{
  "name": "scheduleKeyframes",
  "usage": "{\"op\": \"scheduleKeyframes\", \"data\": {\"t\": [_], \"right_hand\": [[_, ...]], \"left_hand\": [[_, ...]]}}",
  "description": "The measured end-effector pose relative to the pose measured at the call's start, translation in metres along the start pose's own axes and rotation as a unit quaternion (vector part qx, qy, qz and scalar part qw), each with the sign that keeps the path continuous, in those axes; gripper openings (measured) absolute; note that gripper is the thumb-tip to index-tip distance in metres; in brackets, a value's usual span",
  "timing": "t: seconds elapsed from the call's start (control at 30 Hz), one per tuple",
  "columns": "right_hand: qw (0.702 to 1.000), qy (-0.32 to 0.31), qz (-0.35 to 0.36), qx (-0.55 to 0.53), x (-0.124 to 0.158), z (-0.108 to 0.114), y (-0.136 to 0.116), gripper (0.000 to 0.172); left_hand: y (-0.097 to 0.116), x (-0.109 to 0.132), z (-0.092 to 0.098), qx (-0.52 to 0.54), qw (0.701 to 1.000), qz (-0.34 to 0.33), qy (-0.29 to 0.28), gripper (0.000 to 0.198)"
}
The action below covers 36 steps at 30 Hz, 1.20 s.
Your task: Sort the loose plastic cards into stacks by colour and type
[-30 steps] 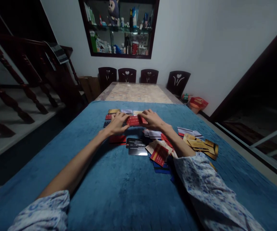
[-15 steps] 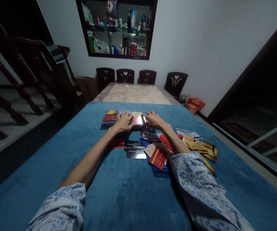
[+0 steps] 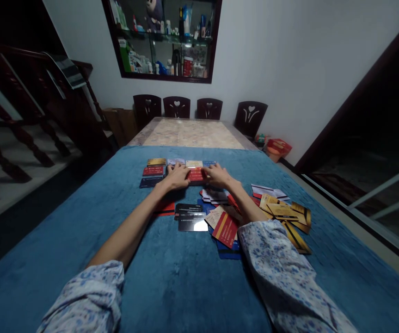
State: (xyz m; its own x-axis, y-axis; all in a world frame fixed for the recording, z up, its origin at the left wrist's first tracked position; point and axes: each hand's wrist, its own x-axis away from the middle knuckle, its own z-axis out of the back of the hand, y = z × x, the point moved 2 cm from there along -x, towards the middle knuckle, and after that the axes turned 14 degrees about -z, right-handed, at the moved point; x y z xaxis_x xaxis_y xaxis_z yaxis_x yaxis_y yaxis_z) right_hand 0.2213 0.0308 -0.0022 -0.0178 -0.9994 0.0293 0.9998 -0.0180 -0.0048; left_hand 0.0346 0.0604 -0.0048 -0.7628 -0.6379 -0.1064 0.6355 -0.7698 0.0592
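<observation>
Head view: red card [image 3: 196, 175] perhaps half-hidden.

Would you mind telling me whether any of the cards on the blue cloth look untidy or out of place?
Yes. The cards in the far rows lie squared, and both hands, left hand and right hand, rest on a red card there. The heap by the right forearm lies overlapped and askew.

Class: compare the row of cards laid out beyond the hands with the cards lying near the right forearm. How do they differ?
The far row lies edge to edge, unoverlapped; the near pile is scattered and overlapping. The row sits squared to the table; the pile's cards lie at angles. Both rest on the blue cloth.
</observation>
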Motion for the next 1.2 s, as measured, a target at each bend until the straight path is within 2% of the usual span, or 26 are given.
{"op": "scheduleKeyframes", "data": {"t": [0.33, 0.5, 0.67, 0.97, 1.2], "right_hand": [[1.0, -0.002, 0.005, 0.012, 0.002, -0.005, -0.004, 0.044], [1.0, 0.0, 0.002, 0.014, -0.001, -0.008, -0.002, 0.048], [1.0, 0.028, 0.0, 0.002, -0.001, -0.01, 0.0, 0.051], [0.999, 0.014, 0.042, -0.031, -0.006, -0.016, 0.003, 0.046], [0.997, 0.029, 0.054, -0.051, -0.008, -0.02, 0.005, 0.043]], "left_hand": [[-0.002, 0.0, -0.007, 0.005, 1.0, -0.011, -0.013, 0.037], [-0.004, 0.0, -0.008, 0.002, 1.0, -0.008, -0.016, 0.036], [-0.004, 0.0, -0.008, 0.001, 0.999, -0.014, -0.03, 0.036], [-0.004, 0.0, -0.009, 0.002, 0.999, -0.022, -0.037, 0.036], [-0.004, 0.001, -0.008, 0.019, 0.999, -0.029, -0.035, 0.037]]}}
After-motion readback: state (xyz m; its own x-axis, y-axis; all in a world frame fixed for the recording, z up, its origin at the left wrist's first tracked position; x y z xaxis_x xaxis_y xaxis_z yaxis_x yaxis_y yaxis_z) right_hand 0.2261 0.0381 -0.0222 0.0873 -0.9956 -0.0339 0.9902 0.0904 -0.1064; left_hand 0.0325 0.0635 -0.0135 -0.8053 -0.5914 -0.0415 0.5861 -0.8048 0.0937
